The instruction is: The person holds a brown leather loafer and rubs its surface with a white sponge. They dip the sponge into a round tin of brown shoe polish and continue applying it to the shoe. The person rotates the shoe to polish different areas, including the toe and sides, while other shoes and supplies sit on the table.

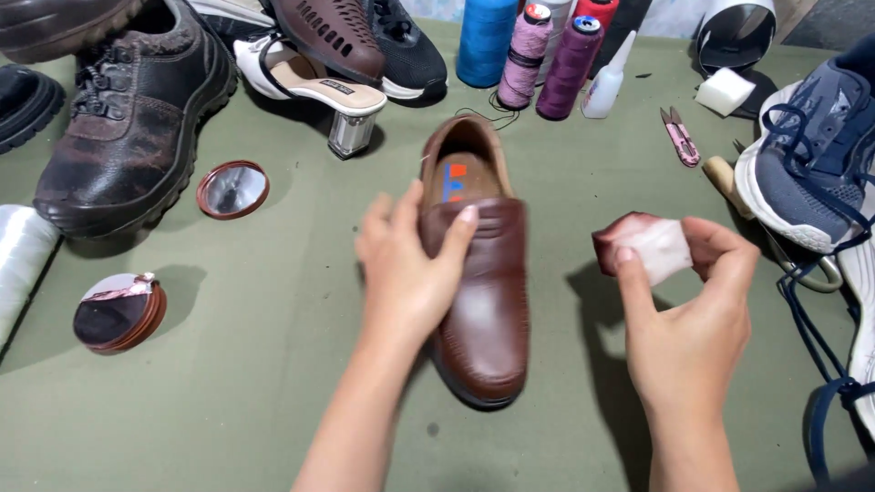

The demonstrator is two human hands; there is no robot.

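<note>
Shoes [128, 118] and thread spools [547, 59] ring the held loafer [483, 301].

Noted on green cloth [273, 383]: worn boot [128, 118], heeled sandal [310, 87], thread spools [538, 50], glue bottle [606, 82], snips [679, 137], grey sneaker [811, 155], two polish tins [232, 189].

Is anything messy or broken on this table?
A few things. The sponge in the right hand is stained reddish-brown on one end. The big dark boot looks scuffed at the toe. Shoes pile over one another along the far edge. The brown loafer under the left hand looks whole.
</note>
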